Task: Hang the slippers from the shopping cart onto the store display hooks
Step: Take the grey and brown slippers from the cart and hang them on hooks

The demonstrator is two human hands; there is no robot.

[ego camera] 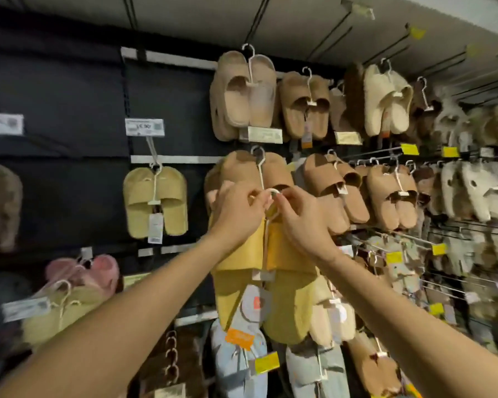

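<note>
A pair of yellow slippers (pixel 282 285) hangs toes down from a white plastic hanger (pixel 271 206) in the middle of the head view. My left hand (pixel 236 212) and my right hand (pixel 302 216) both pinch the hanger's curved top, one on each side. The hook's loop sits in front of a brown slipper pair (pixel 242 168) that hangs on a display hook. An orange tag (pixel 239 337) dangles under the yellow pair. Which display hook the hanger touches is hidden by my fingers.
The dark wall panel (pixel 69 104) carries a tan pair (pixel 156 201) on the left and a pink pair (pixel 84 270) lower left. Beige and brown pairs (pixel 245 93) fill the hooks above and to the right. Bare hook rods (pixel 385 50) stick out top right.
</note>
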